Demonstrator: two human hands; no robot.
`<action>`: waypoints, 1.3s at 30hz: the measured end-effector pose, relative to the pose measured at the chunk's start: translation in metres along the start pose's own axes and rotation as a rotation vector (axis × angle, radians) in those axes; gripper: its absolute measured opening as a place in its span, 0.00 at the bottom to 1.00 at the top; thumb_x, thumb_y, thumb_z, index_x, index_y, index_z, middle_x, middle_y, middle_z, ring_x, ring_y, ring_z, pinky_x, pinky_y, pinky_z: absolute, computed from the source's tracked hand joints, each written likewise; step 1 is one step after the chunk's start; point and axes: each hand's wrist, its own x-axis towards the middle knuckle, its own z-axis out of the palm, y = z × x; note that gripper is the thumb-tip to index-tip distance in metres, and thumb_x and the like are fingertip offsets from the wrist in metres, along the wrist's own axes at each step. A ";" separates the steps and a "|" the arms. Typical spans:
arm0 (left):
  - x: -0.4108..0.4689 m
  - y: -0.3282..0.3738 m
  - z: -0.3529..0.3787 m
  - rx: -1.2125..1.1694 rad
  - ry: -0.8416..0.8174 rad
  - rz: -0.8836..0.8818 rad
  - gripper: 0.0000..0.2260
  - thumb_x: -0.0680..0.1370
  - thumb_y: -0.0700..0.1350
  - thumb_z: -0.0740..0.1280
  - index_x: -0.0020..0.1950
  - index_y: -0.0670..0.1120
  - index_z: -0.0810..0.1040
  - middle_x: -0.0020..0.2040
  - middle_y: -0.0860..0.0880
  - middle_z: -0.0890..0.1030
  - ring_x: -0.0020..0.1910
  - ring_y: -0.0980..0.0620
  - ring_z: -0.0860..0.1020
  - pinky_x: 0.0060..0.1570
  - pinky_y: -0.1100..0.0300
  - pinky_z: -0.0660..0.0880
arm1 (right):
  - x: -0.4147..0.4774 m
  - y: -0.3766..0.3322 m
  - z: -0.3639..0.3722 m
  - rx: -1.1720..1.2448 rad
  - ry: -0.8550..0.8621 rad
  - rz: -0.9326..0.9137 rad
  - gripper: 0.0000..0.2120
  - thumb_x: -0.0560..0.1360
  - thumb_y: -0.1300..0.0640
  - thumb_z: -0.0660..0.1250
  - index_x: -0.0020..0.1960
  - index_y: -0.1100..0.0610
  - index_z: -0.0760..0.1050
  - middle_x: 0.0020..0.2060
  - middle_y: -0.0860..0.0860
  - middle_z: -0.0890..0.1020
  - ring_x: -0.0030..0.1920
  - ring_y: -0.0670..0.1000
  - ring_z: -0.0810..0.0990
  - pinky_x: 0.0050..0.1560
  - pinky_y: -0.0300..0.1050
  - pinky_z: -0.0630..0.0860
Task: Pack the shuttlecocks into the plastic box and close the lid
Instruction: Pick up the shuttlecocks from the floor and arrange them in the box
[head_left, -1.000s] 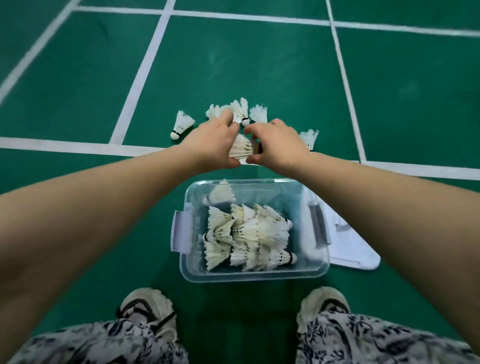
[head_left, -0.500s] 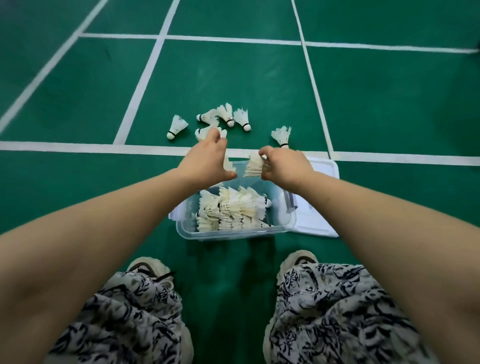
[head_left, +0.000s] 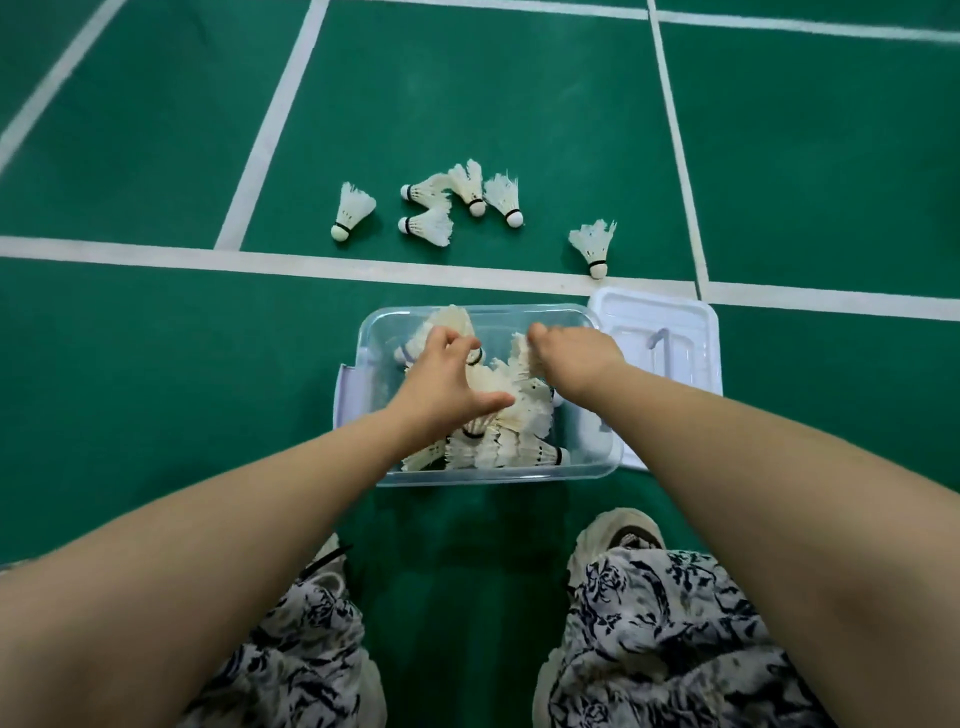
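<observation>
Both hands are over the open plastic box (head_left: 597, 457), which sits on the green court floor (head_left: 467, 104) just in front of the person's shoes. The left hand (head_left: 441, 389) reaches in over the left half of the box with its thumb stretched out to the right and its fingers curled near a shuttlecock (head_left: 452, 325) that leans against the far wall; I cannot tell whether the fingers actually grip it. The right hand (head_left: 571, 356) is over the far right part of the box, its fingers closed on the feathers of another shuttlecock (head_left: 521, 353).

Under the hands, the box already holds a pile of shuttlecocks (head_left: 514, 441), lying on their sides in rough rows, some with the cork ends pointing right. The lid (head_left: 660, 338) lies flat on the floor, touching the right side of the box, with its far edge close to a white court line (head_left: 156, 254).

Six loose shuttlecocks are on the floor beyond that line. One (head_left: 350, 213) lies alone to the left. Four (head_left: 467, 197) lie close together in a cluster further right, some touching. The last one (head_left: 595, 247) stands apart on the right, cork end toward the line, just beyond the far left corner of the lid.

Patterned trouser legs (head_left: 675, 649) fill the near edge of the view.
</observation>
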 end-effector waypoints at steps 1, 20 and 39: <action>0.001 0.000 0.001 -0.012 0.006 0.002 0.34 0.69 0.56 0.73 0.70 0.44 0.66 0.67 0.46 0.64 0.65 0.49 0.68 0.65 0.61 0.63 | 0.005 0.000 0.003 -0.013 0.000 0.001 0.11 0.75 0.66 0.57 0.57 0.61 0.66 0.53 0.59 0.79 0.51 0.60 0.78 0.40 0.48 0.69; 0.002 -0.012 0.022 -0.123 -0.092 -0.024 0.41 0.68 0.56 0.73 0.74 0.43 0.58 0.73 0.46 0.62 0.72 0.49 0.63 0.71 0.57 0.61 | 0.014 -0.006 0.030 -0.145 0.053 0.009 0.13 0.76 0.66 0.55 0.61 0.60 0.64 0.52 0.57 0.80 0.51 0.58 0.78 0.41 0.48 0.68; 0.006 0.000 0.022 -0.140 -0.153 -0.011 0.41 0.68 0.54 0.74 0.75 0.48 0.57 0.75 0.46 0.60 0.73 0.49 0.61 0.72 0.57 0.59 | -0.008 0.009 -0.005 0.073 0.151 -0.051 0.23 0.72 0.69 0.60 0.65 0.57 0.63 0.59 0.58 0.71 0.53 0.61 0.77 0.39 0.49 0.70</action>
